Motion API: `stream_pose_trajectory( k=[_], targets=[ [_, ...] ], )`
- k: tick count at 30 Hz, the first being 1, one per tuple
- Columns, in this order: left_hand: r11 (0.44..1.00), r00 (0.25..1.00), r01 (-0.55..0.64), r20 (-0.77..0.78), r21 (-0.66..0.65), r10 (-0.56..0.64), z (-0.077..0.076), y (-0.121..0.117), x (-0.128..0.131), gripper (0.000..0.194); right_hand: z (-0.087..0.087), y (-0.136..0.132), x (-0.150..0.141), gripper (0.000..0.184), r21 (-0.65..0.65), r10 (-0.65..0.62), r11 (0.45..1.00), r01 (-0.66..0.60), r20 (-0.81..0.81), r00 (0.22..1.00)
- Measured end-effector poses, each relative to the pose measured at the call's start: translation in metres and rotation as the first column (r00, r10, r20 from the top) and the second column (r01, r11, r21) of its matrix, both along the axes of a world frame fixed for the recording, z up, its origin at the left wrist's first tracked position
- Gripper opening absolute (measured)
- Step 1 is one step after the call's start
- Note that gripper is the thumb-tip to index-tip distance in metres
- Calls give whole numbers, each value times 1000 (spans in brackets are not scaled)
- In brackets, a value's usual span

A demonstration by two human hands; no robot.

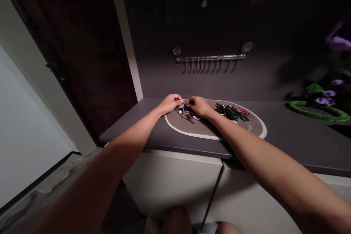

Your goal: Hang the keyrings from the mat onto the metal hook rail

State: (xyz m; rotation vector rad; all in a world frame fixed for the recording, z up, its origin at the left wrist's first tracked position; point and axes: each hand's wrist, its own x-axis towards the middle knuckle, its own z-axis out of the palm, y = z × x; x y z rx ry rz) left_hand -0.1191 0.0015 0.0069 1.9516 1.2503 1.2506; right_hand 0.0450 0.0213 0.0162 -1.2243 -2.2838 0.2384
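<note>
Head view, far L: dark door [90,55] beyond the L end of the grey worktop [123,126]; dim light, so fine detail is hard to read.
Left hand [170,103]: at L end of the oval mat [203,130], fingers bent, thumb & index close tog. by the keys; gap narrow, but can't tell if they actually grip.
Key bunch [184,116]: metal keys on the L part of the mat, betw. & partly under both hands; pale bead [180,112] and pink ring [197,117] in amongst them.
Handling: prob. light overall; each key stiff & hard, the bunch loose as a whole, so pieces likely swing, clink & tangle. Smooth metal may be a bit slippery. Metal not fragile, I'd guess, tho' small trinkets might be.
Hold pt.: best by a ring or a key's broad head, thumb vs. fingertip; thin blades lying flat = harder to pick up.
Right hand [199,106]: fingers curled down at the bunch's R side, narrow; tips partly hidden, so can't tell what, if anything, is pinched.
Hook rail [211,57]: see-through, row of small hooks, on wall [159,76] behind & above mat.
Fob pile [231,112]: dark fobs w/ red item [243,110], R half of mat, R of both hands.
Far R: green loop [338,116] & purple flowers [325,101], well apart from mat.
</note>
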Motion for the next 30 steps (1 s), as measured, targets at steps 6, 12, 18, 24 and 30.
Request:
stream_pose_trajectory(
  k=[6, 12, 18, 24, 30],
  targets=[
    [993, 947, 105, 311, -61, -81, -1, 4, -2, 13, -2, 0, -1, 12, -60, 33, 997, -47, -208, 978],
    [981, 879, 160, 467, -106, -93, -1, 3, 0, 17, 1, -2, -5, 12, -156, 114, 956, -250, -587, 802],
    [969, 831, 230, 536, -86, -149, -3, 5, 0, 21, 1, -2, -5, 14, -197, 115, 905, -376, -739, 664],
    [967, 818, 244, 552, -74, -165, -3, 4, 3, 26, -1, 0, -3, 23, -172, 137, 908, -382, -741, 658],
    [982, 863, 180, 488, -55, -131, -1, 2, 7, 29, 2, -1, -2, 23, -75, 187, 944, -321, -679, 709]
  ],
)
